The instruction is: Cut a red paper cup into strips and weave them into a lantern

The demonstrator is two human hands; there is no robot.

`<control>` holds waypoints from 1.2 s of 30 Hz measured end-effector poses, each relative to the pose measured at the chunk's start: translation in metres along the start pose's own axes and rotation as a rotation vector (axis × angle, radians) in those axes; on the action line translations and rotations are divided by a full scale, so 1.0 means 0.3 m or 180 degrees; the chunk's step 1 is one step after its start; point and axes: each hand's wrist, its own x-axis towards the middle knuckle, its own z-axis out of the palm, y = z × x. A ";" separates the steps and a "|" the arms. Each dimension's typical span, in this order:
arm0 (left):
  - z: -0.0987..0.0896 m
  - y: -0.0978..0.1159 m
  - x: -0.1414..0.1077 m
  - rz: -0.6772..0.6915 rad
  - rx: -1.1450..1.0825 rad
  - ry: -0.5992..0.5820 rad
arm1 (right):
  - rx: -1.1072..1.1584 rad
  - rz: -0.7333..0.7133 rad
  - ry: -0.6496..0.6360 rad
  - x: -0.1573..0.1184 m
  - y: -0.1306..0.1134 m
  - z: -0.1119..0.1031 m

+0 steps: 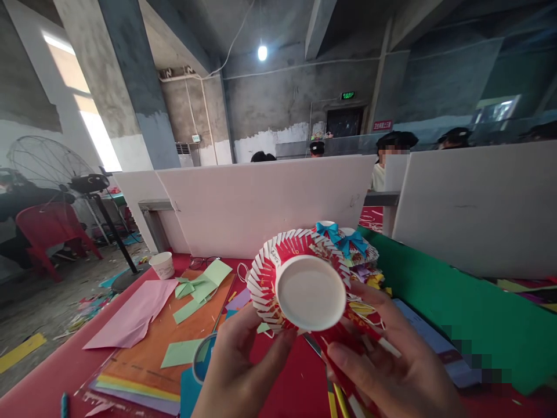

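Note:
A paper cup is held up in front of me with its round white end facing me. Its side is cut into many red and white strips, folded into a fan-like ring around it. My left hand grips the ring at the lower left, thumb beneath the white end. At the lower right, my right hand is closed on the red strips, its thumb pressing near one hanging down. Behind the cup stand similar pieces with blue bows, partly hidden by it.
Pink paper, green paper pieces and a white paper cup lie left on the red table. A tape-like ring sits beside my left wrist. White boards stand across the back; a fan stands left.

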 end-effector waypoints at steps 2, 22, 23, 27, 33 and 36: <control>0.007 0.003 0.000 -0.0135 -0.0154 -0.0101 | -0.0284 -0.0109 -0.0030 0.002 -0.001 0.001; 0.073 -0.042 -0.017 -0.0786 -0.1592 0.0182 | -0.0868 -0.1225 0.0836 -0.042 0.031 0.091; 0.078 -0.044 -0.019 -0.0824 -0.1735 0.0201 | -0.1022 -0.1504 0.0803 -0.041 0.037 0.089; 0.084 -0.050 -0.025 -0.0854 -0.2075 0.0284 | -0.2047 -0.2579 0.0207 -0.020 0.044 0.052; 0.084 -0.042 -0.022 -0.0703 -0.2036 0.0340 | -0.2181 -0.2817 -0.0165 -0.010 0.029 0.028; 0.095 -0.031 -0.024 -0.0609 -0.1946 0.0416 | -0.1811 -0.2393 0.0016 -0.010 0.035 0.036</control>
